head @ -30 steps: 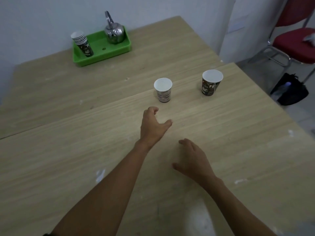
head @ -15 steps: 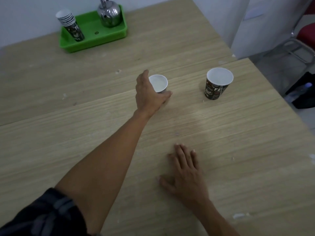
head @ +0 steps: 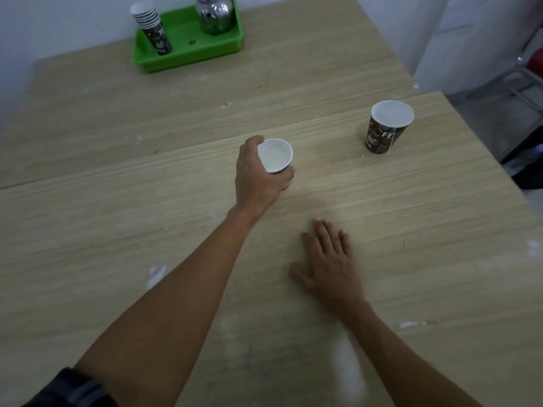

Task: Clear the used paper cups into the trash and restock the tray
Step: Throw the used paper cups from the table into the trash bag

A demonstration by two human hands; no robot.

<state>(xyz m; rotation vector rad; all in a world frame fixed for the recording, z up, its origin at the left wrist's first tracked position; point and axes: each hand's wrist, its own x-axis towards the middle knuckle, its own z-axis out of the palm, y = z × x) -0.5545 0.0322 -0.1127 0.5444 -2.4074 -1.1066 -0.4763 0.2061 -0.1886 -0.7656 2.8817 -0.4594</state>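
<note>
Left hand (head: 258,180) grasps the near cup (head: 275,155) at frame centre, fingers wrapped round its side; whether its base touches the table (head: 117,230) can't be told. Right hand (head: 330,265) lies flat on the table, lower centre, fingers straight, holding nothing. Second cup (head: 388,127) stands upright, right of centre. Upper left: green tray (head: 188,51) holding a cup stack (head: 151,27) and a kettle (head: 214,13).
</note>
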